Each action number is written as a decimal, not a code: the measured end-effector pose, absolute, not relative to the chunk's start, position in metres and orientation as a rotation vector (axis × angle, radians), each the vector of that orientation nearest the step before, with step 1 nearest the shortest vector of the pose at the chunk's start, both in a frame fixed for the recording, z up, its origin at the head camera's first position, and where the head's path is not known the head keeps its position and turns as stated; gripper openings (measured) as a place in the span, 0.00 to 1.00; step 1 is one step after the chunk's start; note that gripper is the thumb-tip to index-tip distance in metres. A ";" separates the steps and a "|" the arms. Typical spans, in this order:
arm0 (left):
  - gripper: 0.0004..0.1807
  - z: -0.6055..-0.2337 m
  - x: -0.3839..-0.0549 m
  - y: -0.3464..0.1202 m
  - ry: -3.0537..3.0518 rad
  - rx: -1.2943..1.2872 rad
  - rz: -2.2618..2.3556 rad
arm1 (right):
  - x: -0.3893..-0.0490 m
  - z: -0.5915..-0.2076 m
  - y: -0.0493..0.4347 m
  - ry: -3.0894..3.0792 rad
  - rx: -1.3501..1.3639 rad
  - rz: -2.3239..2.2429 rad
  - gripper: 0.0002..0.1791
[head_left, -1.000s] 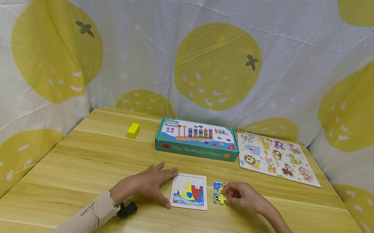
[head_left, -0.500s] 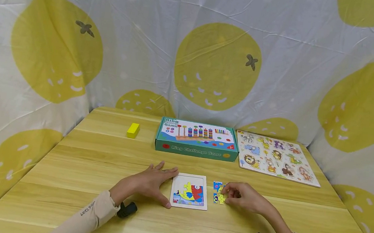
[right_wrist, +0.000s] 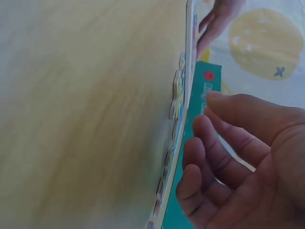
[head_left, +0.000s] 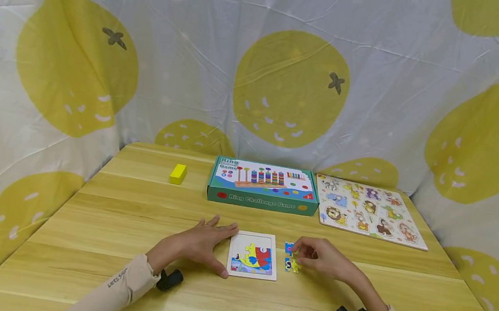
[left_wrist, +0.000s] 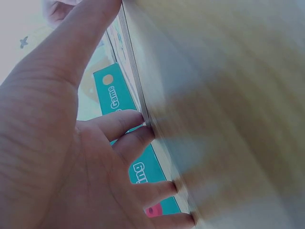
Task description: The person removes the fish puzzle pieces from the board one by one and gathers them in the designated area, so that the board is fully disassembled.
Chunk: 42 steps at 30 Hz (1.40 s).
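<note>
My left hand (head_left: 199, 246) lies on the table with its fingers spread; thumb and index touch the left side of a square puzzle tray (head_left: 276, 261). Inside the tray are several joined jigsaw pieces (head_left: 262, 255) in red, yellow and blue, low and to the right. My right hand (head_left: 323, 258) hovers over loose jigsaw pieces (head_left: 287, 264) beside the tray and partly hides them. Its fingers are loosely curled, with a gap between thumb and index. In the right wrist view nothing shows between the fingers, and loose pieces (right_wrist: 177, 90) lie on the table beyond the fingertips.
A green Ring Challenge Game box (head_left: 263, 201) stands behind the tray. To its right is an animal puzzle board (head_left: 374, 212). A yellow block (head_left: 177, 174) sits at the back left of the wooden table (head_left: 132, 214). A lemon-print curtain (head_left: 185, 66) encloses the table.
My right hand has lifted slightly away from the lower loose piece, and its thumb and index have parted. The left hand and the tray stay where they were.
</note>
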<state>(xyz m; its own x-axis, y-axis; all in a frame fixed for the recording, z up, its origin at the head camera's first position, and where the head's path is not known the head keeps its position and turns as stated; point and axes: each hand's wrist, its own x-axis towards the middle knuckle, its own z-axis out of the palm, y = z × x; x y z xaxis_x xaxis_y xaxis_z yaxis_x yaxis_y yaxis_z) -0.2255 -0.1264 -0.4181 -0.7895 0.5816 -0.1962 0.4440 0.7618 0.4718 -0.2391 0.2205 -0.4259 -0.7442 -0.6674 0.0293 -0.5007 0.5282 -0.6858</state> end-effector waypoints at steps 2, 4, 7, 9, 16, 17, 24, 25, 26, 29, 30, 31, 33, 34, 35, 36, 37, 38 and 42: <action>0.56 -0.418 -0.226 -0.126 2.624 0.791 0.587 | -0.240 -0.424 0.216 2.548 -0.995 -1.020 0.07; 0.56 -0.419 -0.226 -0.126 2.620 0.792 0.594 | -0.241 -0.423 0.211 2.557 -1.006 -1.017 0.08; 0.56 -0.419 -0.226 -0.126 2.615 0.793 0.604 | -0.242 -0.422 0.204 2.556 -1.028 -1.017 0.09; 0.57 -0.419 -0.226 -0.126 2.614 0.793 0.604 | -0.242 -0.421 0.199 2.555 -1.041 -1.014 0.11; 0.56 -0.419 -0.227 -0.125 2.616 0.785 0.598 | -0.244 -0.420 0.186 2.565 -1.085 -0.982 0.14; 0.56 -0.419 -0.227 -0.125 2.616 0.783 0.597 | -0.244 -0.419 0.184 2.567 -1.087 -0.977 0.14; 0.56 -0.419 -0.227 -0.125 2.618 0.774 0.593 | -0.246 -0.417 0.169 2.546 -1.089 -0.962 0.17; 0.56 -0.419 -0.227 -0.125 2.618 0.774 0.593 | -0.246 -0.416 0.167 2.539 -1.092 -0.962 0.17; 0.56 -0.420 -0.227 -0.125 2.618 0.773 0.592 | -0.246 -0.416 0.165 2.530 -1.094 -0.961 0.18; 0.57 -0.420 -0.227 -0.126 2.620 0.777 0.589 | -0.247 -0.415 0.158 2.498 -1.092 -0.960 0.19; 0.57 -0.420 -0.227 -0.126 2.622 0.778 0.587 | -0.247 -0.415 0.156 2.486 -1.089 -0.960 0.20; 0.57 -0.420 -0.227 -0.126 2.623 0.779 0.587 | -0.247 -0.415 0.154 2.473 -1.086 -0.962 0.20; 0.57 -0.420 -0.227 -0.126 2.625 0.778 0.584 | -0.248 -0.415 0.150 2.453 -1.077 -0.958 0.21; 0.57 -0.420 -0.227 -0.126 2.625 0.777 0.584 | -0.249 -0.415 0.148 2.447 -1.076 -0.954 0.21; 0.57 -0.420 -0.227 -0.125 2.625 0.776 0.585 | -0.249 -0.415 0.147 2.443 -1.075 -0.948 0.21; 0.57 -0.419 -0.227 -0.126 2.625 0.773 0.584 | -0.250 -0.416 0.146 2.441 -1.081 -0.942 0.21; 0.57 -0.419 -0.227 -0.125 2.625 0.771 0.584 | -0.251 -0.416 0.145 2.440 -1.085 -0.934 0.22; 0.57 -0.419 -0.227 -0.125 2.624 0.770 0.585 | -0.251 -0.417 0.144 2.441 -1.091 -0.925 0.22; 0.56 -0.418 -0.227 -0.125 2.623 0.767 0.584 | -0.254 -0.420 0.141 2.441 -1.109 -0.902 0.21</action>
